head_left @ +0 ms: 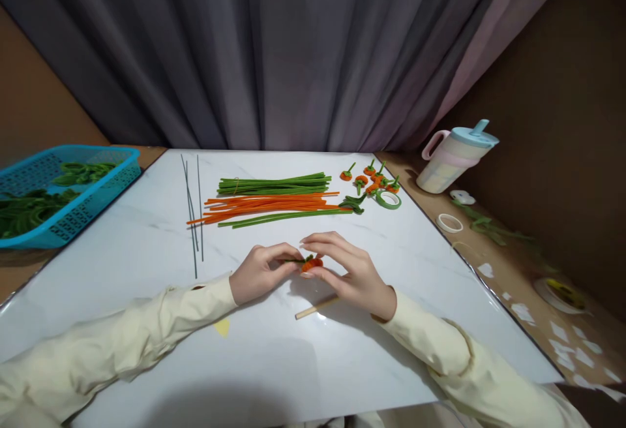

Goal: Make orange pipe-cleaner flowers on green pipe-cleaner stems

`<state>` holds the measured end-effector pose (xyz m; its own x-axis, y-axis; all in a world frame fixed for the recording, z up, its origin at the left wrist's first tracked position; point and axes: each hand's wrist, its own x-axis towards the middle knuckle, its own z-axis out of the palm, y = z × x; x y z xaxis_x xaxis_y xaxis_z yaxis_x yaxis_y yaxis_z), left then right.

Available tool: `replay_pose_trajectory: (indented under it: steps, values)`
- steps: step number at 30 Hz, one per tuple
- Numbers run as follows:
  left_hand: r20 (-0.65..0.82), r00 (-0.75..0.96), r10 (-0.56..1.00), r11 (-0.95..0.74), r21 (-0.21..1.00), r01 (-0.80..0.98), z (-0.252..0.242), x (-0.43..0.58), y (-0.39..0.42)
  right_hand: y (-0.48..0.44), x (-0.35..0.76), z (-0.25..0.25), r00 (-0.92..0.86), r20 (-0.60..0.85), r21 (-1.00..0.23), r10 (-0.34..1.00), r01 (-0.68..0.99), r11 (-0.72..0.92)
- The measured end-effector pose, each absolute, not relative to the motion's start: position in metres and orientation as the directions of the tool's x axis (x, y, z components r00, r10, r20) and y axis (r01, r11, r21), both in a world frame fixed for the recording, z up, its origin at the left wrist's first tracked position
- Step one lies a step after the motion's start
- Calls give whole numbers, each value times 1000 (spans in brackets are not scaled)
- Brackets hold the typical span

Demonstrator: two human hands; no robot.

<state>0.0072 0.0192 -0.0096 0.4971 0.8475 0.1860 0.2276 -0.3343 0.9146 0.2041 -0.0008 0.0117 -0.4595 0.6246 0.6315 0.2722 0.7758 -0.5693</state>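
Observation:
My left hand (259, 271) and my right hand (342, 268) meet near the middle of the white board (147, 252). Both pinch a small orange coil with a green stem (310, 262), a pipe-cleaner piece. A wooden stick (315, 309) lies on the board just under my right hand. Beyond my hands lie bundles of green pipe cleaners (274, 184) and orange pipe cleaners (268, 206). Several finished small orange-and-green pieces (372, 182) sit at the far right of the board, beside a roll of green tape (388, 199).
Thin dark wires (193, 213) lie on the left of the board. A blue basket (98, 183) with green pieces stands at far left. On the right are a lidded cup (454, 157), a white tape roll (448, 222) and paper scraps (562, 336). A curtain hangs behind.

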Motion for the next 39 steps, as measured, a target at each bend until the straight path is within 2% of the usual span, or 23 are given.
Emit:
replay_pose_trajectory:
  steps: [3,6,9,12,14,18,25,27,29,32,35,39]
  values:
    - [111,507,855,-225,960,168,-12,7,20,-1,204,8,-487,645,-524,589,279,805]
    - [-10,540,842,-62,991,116,-13,8,21,2,206,8,-424,599,-599,680,326,731]
    - [-84,566,820,52,996,73,-12,10,23,5,206,12,-345,396,-804,851,317,503]
    - [-99,563,821,93,995,39,-10,11,24,7,205,17,-328,143,-952,934,212,220]
    - [-92,558,824,101,995,15,-9,11,25,8,203,18,-346,52,-981,937,156,112]
    - [-87,571,816,113,994,-9,-10,11,26,9,203,19,-428,-43,-995,903,99,-1]
    - [-121,620,775,164,986,-12,-13,10,28,11,205,15,-526,-119,-988,842,-24,-154]
    - [-127,630,766,172,985,-10,-12,9,28,13,206,11,-553,-130,-986,823,-15,-166]
    - [-129,631,765,163,987,5,-11,9,29,14,207,7,-524,-104,-994,846,19,-110]
    - [-118,618,777,124,992,34,-9,9,29,13,208,5,-341,103,-969,934,179,172]
    - [-109,610,785,103,994,44,-9,9,30,11,208,9,-299,306,-857,904,326,398]
    - [-106,610,785,81,994,68,-10,9,28,10,206,9,-348,280,-849,895,346,400]
